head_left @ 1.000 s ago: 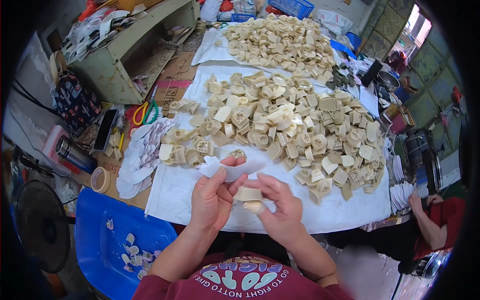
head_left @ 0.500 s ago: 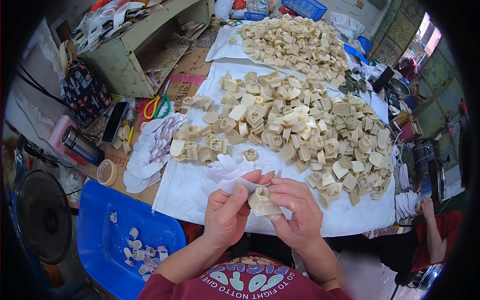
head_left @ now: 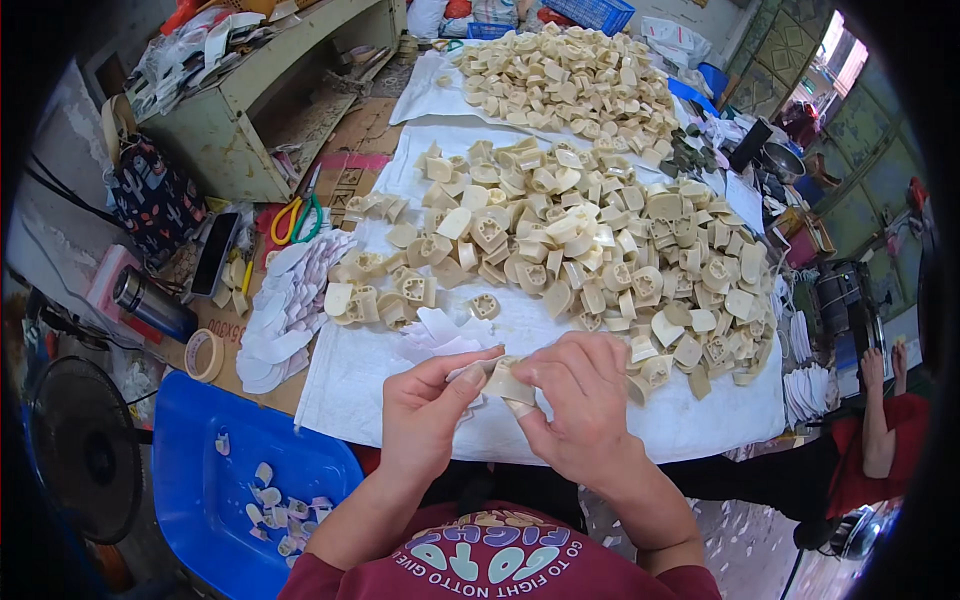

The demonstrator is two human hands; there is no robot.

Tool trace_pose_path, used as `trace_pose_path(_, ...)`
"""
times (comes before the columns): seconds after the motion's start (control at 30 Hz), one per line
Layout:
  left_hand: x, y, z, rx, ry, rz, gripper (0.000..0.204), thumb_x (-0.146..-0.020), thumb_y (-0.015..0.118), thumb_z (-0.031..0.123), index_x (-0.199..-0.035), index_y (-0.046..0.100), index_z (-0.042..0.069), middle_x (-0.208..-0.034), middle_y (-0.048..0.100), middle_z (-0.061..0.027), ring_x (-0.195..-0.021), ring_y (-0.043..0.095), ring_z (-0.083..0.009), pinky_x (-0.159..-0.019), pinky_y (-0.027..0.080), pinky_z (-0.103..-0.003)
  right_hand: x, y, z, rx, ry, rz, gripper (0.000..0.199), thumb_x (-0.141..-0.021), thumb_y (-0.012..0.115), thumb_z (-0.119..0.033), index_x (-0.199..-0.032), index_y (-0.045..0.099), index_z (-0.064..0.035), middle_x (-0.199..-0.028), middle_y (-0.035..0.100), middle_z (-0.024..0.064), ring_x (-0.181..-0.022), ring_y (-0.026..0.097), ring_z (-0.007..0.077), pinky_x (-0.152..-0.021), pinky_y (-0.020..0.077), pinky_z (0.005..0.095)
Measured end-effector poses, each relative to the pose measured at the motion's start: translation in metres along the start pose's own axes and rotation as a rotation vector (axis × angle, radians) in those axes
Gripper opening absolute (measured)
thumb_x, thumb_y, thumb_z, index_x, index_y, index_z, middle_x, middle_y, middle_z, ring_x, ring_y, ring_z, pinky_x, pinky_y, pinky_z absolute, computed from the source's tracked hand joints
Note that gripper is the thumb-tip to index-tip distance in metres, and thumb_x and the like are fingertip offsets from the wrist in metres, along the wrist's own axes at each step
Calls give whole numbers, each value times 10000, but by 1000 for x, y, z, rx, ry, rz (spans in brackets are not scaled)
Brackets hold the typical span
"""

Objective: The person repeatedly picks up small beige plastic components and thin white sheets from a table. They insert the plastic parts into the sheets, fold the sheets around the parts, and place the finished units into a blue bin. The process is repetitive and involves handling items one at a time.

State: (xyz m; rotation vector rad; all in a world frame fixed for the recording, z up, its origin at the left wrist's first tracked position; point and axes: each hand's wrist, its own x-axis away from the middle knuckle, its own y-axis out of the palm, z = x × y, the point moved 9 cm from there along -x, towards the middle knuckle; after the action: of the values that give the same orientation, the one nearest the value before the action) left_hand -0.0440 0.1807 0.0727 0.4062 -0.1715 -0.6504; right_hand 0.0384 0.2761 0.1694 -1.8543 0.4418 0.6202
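My left hand (head_left: pixel 425 410) and my right hand (head_left: pixel 580 405) meet over the near edge of a white cloth (head_left: pixel 400 400). Between their fingertips they hold one cream-coloured plastic piece (head_left: pixel 507 382), with a thin white sticker pressed against it from the left. Just beyond my hands lie several loose white stickers (head_left: pixel 440 335). A big heap of the same cream plastic pieces (head_left: pixel 590 240) covers the middle of the cloth. A second heap (head_left: pixel 570 75) lies on another white sheet farther away.
A blue tray (head_left: pixel 225 480) at lower left holds several finished pieces. Left of the cloth lie a stack of white sticker sheets (head_left: pixel 285 305), a tape roll (head_left: pixel 205 355), a steel flask (head_left: pixel 150 303) and scissors (head_left: pixel 295 215). A fan (head_left: pixel 85 450) stands at far left. Another person (head_left: pixel 880 440) sits at right.
Both hands have drawn nearer to me and closed tighter round the cream piece; the white sticker has come against it. The view has tilted slightly.
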Motion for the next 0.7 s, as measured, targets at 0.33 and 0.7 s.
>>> trace_pose_path(0.33,3,-3,-39,-39,-237,-96,284,-954,575,151,-1154,637,-41,-1013,672,-66,-914,595,-87,-806,456,-226,9,27,12,65,56,-184,272,-603,693,-63,-857,595,-52,-819,554,70,-831,522,279,-750,348,403)
trace_pose_path(0.7,-21,12,-7,-427,-186,-497,562,-882,603,9,-1406,410,82,-954,636,-51,-847,575,-90,-754,465,-246,16,35,12,-271,-46,-164,306,-582,655,18,-879,594,-27,-835,552,92,-845,528,300,-773,417,410)
